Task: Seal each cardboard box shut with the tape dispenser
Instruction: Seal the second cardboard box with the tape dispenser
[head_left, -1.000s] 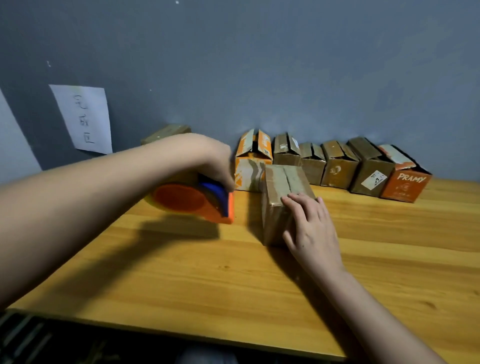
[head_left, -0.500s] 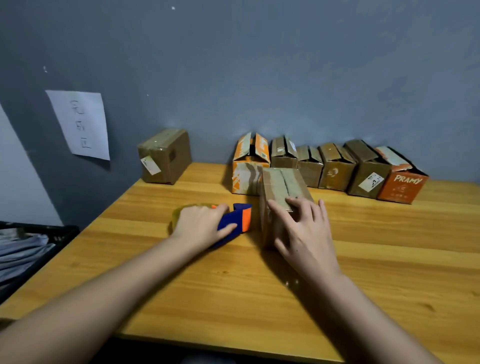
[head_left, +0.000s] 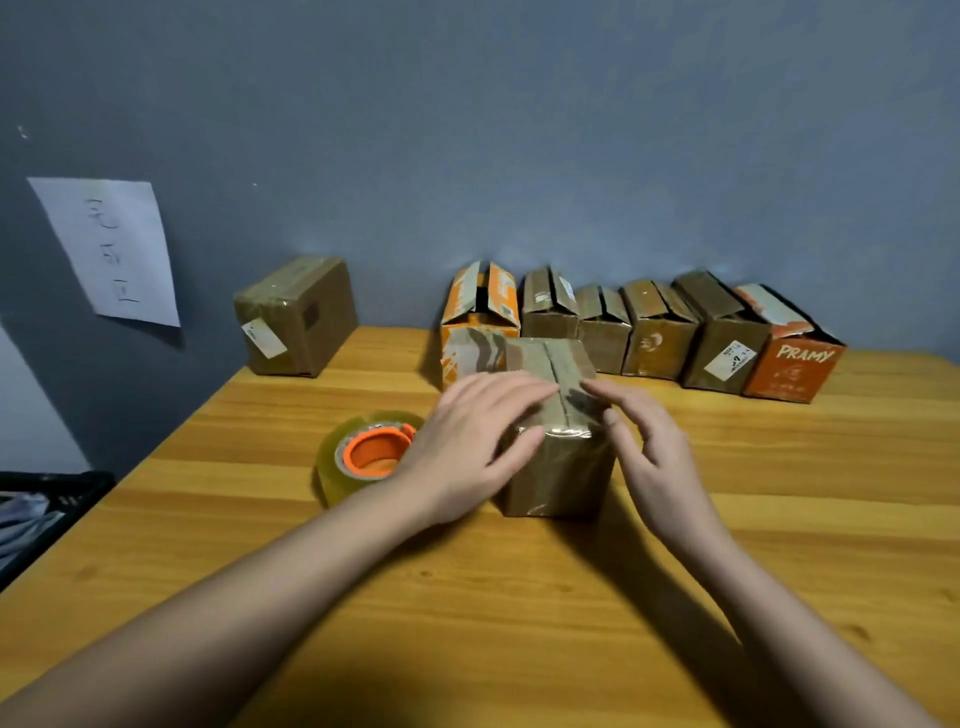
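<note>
A person is pressing both hands onto a small brown cardboard box (head_left: 558, 457) standing near the middle of a glossy, grained wooden desk (head_left: 519, 597). The left hand (head_left: 470, 441) is lying flat over the box's top at its 9 o'clock side, fingers straight, its grip released and grasping nothing. The right hand (head_left: 652, 457) is reaching in from 3 o'clock, fingers loosely bent, fingertips touching the top near the centre seam; whether they are pinching the tape cannot be told. Shiny clear tape is running along that seam and down the creased front face.

The tape dispenser (head_left: 366, 454), a round roll of yellowish translucent tape on an orange plastic core, is lying flat on the desk at 9 o'clock of the box, just beside the left wrist.

At 12 o'clock, six more boxes are lining the blue-grey wall in one row: an orange-and-white one (head_left: 478, 322) touching the taped box's far corner, four plain brown ones with flaps ajar, and an orange one printed PRAMY (head_left: 792, 364) at the right end. One closed, tape-wrapped brown box (head_left: 296, 317) with a white label is sitting apart at 10 o'clock. A single white paper sheet (head_left: 111, 249) with handwriting is hanging on the wall at far left.
</note>
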